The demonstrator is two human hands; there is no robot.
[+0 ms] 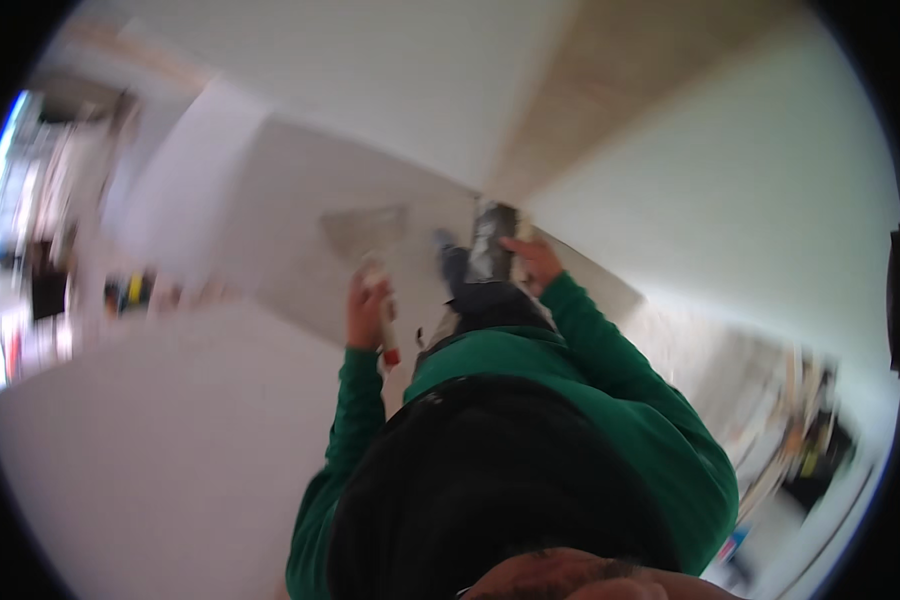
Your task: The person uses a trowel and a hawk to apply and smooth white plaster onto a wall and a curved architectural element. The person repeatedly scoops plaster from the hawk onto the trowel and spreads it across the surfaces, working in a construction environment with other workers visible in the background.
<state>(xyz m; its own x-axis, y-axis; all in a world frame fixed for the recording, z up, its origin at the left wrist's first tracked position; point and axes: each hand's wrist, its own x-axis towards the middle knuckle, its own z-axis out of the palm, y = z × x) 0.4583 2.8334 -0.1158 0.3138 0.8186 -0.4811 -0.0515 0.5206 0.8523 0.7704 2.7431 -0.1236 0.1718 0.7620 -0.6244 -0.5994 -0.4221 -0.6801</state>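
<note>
My left hand (368,312) is closed around the handle of a wide taping knife (362,232). Its broad, pale blade points away from me, and the red butt of the handle sticks out below my fist. In my right hand (538,264) is a long, grey mud pan (489,243), gripped along its right side. White smears mark the pan, though blur hides what lies in it. The pan is in front of my waist, to the right of the knife and apart from it.
Pale wall surfaces (730,190) rise on both sides, with a tan wedge-shaped area (610,85) ahead. Greyish floor (300,215) lies beyond my hands. Wood strips (770,460) and dark clutter stand at the right. Blurred yellow-and-black items (132,290) and bright openings are at the left.
</note>
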